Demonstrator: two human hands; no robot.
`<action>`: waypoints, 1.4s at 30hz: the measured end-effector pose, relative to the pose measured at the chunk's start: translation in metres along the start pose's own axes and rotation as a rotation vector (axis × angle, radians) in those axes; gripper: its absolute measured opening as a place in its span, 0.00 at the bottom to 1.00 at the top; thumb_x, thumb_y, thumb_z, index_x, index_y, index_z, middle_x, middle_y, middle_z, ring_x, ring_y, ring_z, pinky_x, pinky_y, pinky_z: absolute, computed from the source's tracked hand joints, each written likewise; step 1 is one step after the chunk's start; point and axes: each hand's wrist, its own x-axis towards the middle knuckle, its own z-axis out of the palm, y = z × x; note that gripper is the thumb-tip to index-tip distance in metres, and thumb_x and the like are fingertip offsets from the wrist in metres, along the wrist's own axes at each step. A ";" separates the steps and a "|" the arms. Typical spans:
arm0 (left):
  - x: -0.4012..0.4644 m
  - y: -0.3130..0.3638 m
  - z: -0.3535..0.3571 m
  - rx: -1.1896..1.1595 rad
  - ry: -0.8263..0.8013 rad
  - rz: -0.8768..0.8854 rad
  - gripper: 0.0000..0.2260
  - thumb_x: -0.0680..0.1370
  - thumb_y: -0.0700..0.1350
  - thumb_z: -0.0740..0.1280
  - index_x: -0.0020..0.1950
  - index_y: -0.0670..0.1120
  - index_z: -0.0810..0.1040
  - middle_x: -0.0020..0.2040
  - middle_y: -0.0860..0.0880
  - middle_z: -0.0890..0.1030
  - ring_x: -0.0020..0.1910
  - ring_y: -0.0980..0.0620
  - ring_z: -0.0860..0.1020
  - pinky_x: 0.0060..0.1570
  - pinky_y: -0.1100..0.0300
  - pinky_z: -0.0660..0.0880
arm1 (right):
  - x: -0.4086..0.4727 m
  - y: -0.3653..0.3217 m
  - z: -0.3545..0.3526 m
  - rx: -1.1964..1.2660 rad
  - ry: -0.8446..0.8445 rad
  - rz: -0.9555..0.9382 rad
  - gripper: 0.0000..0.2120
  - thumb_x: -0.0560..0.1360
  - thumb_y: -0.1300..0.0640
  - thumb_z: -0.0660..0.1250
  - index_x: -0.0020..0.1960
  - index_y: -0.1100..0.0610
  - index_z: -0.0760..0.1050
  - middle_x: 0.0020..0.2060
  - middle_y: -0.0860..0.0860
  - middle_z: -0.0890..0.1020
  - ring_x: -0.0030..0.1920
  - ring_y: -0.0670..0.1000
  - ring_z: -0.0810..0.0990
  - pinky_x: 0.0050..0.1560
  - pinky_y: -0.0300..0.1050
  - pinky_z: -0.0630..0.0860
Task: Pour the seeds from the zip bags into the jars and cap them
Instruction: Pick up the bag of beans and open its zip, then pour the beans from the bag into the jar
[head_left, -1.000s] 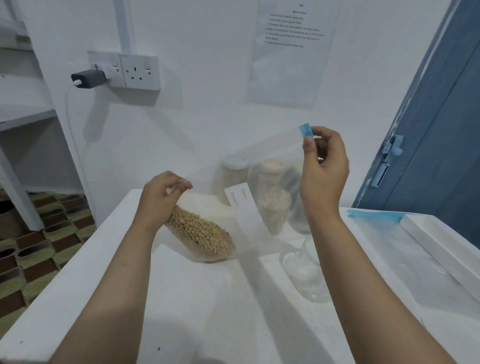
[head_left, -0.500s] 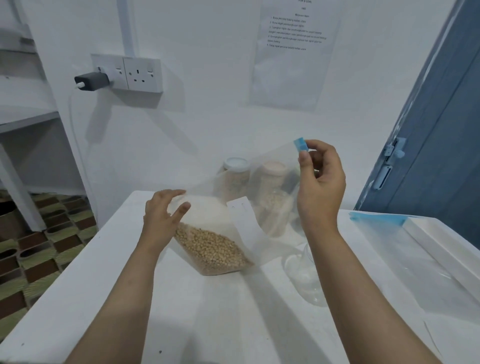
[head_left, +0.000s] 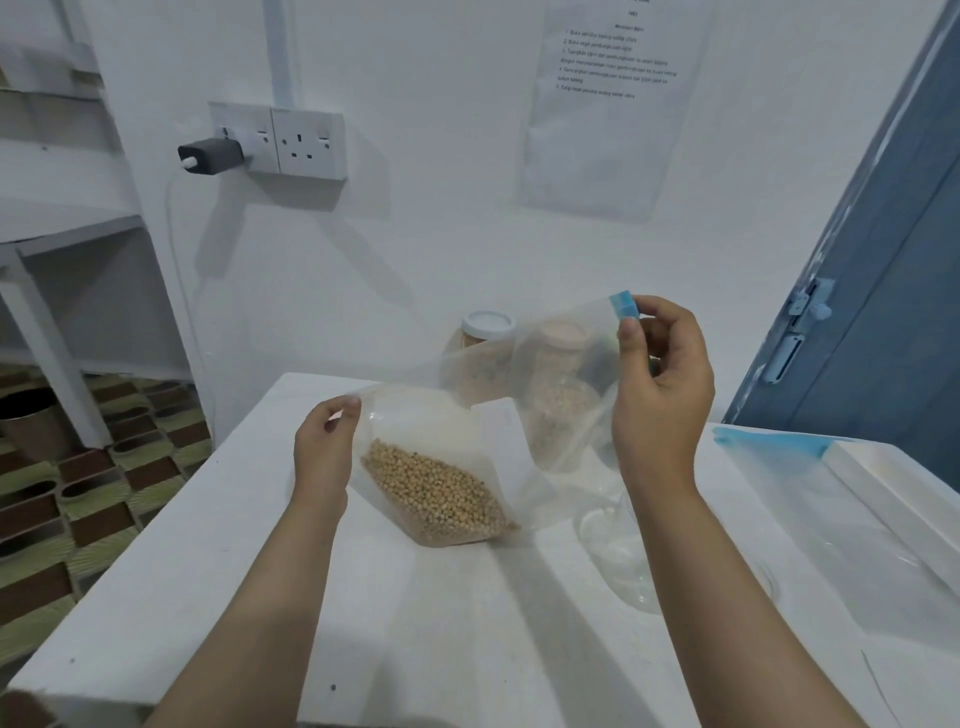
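A clear zip bag hangs tilted over the white table, with tan seeds gathered in its lower corner. My right hand pinches the bag's upper corner by the blue slider. My left hand pinches the bag's left edge. An empty clear jar stands just under my right forearm. Behind the bag stand two filled jars: one with a white lid, another seen through the plastic.
An empty zip bag with a blue strip lies flat at the right, next to a white tray. The wall with a socket and plugged charger is behind. A blue door stands at the right; shelves at the left.
My left hand let go of the bag's lower left part, opened, then pinched the left edge higher up. The bag swung so the seeds settled lower. My right hand kept hold of the slider corner.
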 end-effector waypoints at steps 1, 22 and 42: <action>-0.001 0.002 0.002 -0.048 -0.018 -0.014 0.07 0.82 0.48 0.65 0.55 0.49 0.81 0.55 0.55 0.81 0.54 0.55 0.77 0.56 0.61 0.73 | -0.001 0.001 -0.001 -0.006 0.003 0.004 0.08 0.81 0.59 0.65 0.55 0.47 0.76 0.47 0.46 0.80 0.49 0.46 0.78 0.54 0.46 0.76; -0.009 0.001 0.017 -0.064 -0.048 0.153 0.10 0.82 0.42 0.66 0.62 0.52 0.77 0.46 0.55 0.76 0.44 0.61 0.74 0.49 0.74 0.70 | -0.004 0.006 -0.019 -0.020 0.021 0.051 0.11 0.81 0.56 0.65 0.52 0.39 0.75 0.49 0.48 0.81 0.49 0.46 0.79 0.51 0.45 0.79; 0.000 0.057 0.045 -0.223 0.007 0.247 0.07 0.82 0.41 0.66 0.47 0.53 0.75 0.44 0.54 0.74 0.38 0.54 0.79 0.47 0.67 0.77 | 0.038 -0.002 -0.038 -0.089 -0.043 -0.093 0.11 0.82 0.58 0.64 0.57 0.42 0.76 0.45 0.42 0.80 0.45 0.41 0.77 0.48 0.43 0.77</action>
